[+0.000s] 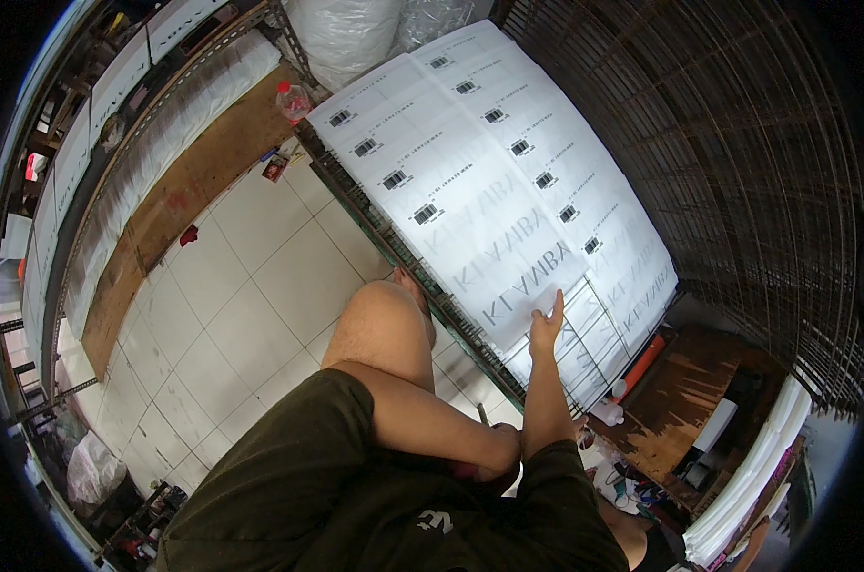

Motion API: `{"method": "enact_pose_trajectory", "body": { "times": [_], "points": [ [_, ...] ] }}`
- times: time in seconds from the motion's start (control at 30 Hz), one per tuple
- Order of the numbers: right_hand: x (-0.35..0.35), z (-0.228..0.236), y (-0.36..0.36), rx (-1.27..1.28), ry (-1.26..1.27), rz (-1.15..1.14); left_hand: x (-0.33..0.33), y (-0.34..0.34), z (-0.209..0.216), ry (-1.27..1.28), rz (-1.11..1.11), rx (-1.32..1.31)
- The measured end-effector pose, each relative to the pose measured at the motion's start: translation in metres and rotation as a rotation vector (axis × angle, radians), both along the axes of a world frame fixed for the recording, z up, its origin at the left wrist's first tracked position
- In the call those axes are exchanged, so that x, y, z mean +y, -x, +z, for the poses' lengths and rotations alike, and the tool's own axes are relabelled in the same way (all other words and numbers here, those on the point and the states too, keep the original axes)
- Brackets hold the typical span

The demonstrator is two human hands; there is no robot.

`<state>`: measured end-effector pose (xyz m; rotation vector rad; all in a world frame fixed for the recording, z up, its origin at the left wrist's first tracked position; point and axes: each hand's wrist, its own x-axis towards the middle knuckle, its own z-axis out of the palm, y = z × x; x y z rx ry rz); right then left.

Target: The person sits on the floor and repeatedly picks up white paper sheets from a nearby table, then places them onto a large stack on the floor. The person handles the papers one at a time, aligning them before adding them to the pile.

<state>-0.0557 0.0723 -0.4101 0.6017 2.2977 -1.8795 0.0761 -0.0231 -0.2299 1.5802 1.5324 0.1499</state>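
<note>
Your right hand (547, 319), partly open, forefinger extended, is over white, black-printed sheets (494, 176) on a dark metal rack (394, 255); any grip is unclear. Your left is unseen.

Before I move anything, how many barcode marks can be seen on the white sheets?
11 barcode marks: four in the left slanting row, seven in the right one, across the white sheets. Others may be hidden where sheets overlap.
</note>
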Motion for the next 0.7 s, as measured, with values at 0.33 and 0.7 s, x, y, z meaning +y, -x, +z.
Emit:
{"method": "enact_pose_trajectory", "body": {
  "times": [0.33, 0.7],
  "points": [
    [0.032, -0.049, -0.038, 0.238, -0.424, -0.198, -0.001, 0.000, 0.009, -0.069, -0.236, 0.129],
    [0.068, 0.045, -0.003, 0.304, -0.480, -0.092, 0.030, -0.013, -0.059, 0.051, -0.044, 0.028]
  ]
}}
